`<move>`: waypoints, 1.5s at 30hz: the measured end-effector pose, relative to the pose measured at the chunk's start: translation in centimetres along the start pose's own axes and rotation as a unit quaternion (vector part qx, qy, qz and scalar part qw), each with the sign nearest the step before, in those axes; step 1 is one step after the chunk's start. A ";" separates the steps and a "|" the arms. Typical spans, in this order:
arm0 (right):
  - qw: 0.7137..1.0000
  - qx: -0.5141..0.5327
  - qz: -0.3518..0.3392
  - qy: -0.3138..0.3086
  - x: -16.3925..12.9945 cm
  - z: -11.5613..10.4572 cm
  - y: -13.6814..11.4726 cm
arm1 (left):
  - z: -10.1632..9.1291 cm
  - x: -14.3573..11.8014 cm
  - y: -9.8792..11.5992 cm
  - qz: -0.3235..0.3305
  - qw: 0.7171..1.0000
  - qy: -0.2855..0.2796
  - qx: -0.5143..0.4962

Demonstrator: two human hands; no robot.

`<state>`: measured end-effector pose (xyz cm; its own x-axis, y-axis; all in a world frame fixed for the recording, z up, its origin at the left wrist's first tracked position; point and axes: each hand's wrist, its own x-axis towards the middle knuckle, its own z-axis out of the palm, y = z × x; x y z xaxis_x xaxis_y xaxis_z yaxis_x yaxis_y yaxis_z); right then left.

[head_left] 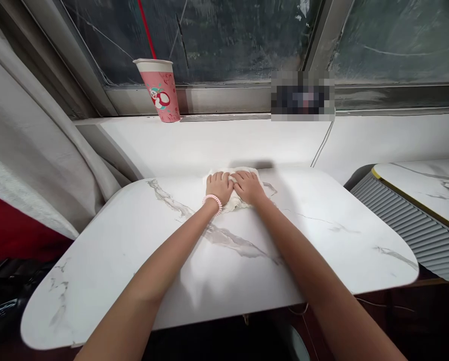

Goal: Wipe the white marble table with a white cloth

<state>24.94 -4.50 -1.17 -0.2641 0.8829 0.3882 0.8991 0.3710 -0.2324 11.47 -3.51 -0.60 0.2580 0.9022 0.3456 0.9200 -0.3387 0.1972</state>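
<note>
Fingers of the left hand (219, 185) and right hand (249, 186) lie flat and close together, pressing a white cloth (235, 200) onto the marble tabletop's (322, 240) far edge, below the sill's pink paper cup (160, 90).

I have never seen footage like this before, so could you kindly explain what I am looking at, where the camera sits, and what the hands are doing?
There is no machine here: these are a person's two bare arms, filmed by a camera worn on their head, looking forward and down. The left hand, with a pink hair tie on its wrist, and the right hand lie side by side, palms down, pressed on a white cloth. The cloth lies at the far edge of a white marble-patterned table. Beyond it is a white sill below a window, where a pink paper cup stands. A second similar table shows at the right, a grey curtain at the left.
</note>
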 end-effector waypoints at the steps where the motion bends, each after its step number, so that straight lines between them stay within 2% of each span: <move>1: 1.000 0.000 -0.007 -0.002 -0.9 -0.5 0.0 | -0.2 -0.9 0.6 0.000 1.000 0.002 0.000; 6: 0.998 -0.012 -0.052 -0.022 -6.8 -3.3 0.2 | -1.2 -6.4 4.7 0.001 1.000 -0.012 0.007; 11: 0.997 -0.028 -0.064 -0.015 -14.6 -6.3 1.0 | -1.7 -11.8 9.3 0.052 0.998 -0.028 -0.012; 14: 0.997 -0.035 -0.065 -0.005 -18.0 -7.8 1.9 | -1.9 -13.6 11.8 0.080 0.996 -0.037 -0.008; 17: 0.998 -0.033 -0.059 0.003 -19.4 -8.6 2.9 | -1.9 -13.9 13.5 0.095 0.994 -0.048 0.000; 22: 0.999 -0.041 -0.027 -0.002 -17.2 -8.1 5.4 | -1.1 -10.9 14.4 0.094 0.993 -0.066 -0.003; 29: 0.999 -0.035 0.008 -0.007 -10.5 -6.6 9.0 | 1.5 -3.1 13.3 0.076 0.995 -0.064 -0.014; 36: 0.993 -0.055 0.107 -0.017 -4.7 -5.2 10.7 | 3.4 4.0 11.9 0.090 0.992 -0.088 -0.011; 40: 0.994 -0.044 0.100 -0.008 -3.2 -4.9 12.7 | 4.4 6.0 12.2 0.089 0.993 -0.082 -0.008; 45: 0.997 -0.015 0.068 0.024 -3.4 -5.2 16.0 | 5.2 6.7 14.5 0.080 0.994 -0.076 -0.005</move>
<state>42.01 -3.09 -1.62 -0.1227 0.9095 0.3972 0.9359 0.2392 -0.2586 28.03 -1.02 -0.20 0.4428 0.8664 0.2309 0.8609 -0.4828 0.1605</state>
